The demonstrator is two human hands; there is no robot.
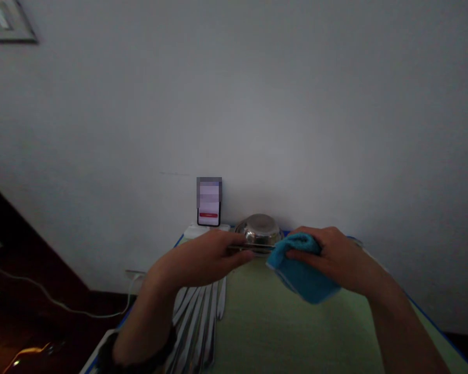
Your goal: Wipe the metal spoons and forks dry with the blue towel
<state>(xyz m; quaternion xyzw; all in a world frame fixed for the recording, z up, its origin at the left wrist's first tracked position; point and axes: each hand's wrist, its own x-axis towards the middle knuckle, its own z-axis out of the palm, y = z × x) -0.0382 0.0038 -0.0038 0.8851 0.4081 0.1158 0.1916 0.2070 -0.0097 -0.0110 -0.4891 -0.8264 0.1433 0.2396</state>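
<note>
My left hand (218,254) pinches a thin, shiny piece of metal cutlery (259,245) between thumb and fingers. It is held level, and its exact kind cannot be made out. Its right end runs into a blue cloth (310,278), which hides that end. The cloth is gripped by my right hand (327,252), folded between thumb and fingers, with a loose part hanging down. Right behind the cutlery a shiny metal bowl (261,226) stands upside down on the table. Several long silver pieces of cutlery (200,311) lie side by side below my left forearm.
A phone (209,202) with a lit screen leans upright against the wall (296,114), on a white object (191,231) at the table's back edge. The table (281,327) has a pale green top and blue edging. A white cable (74,312) runs along the left side.
</note>
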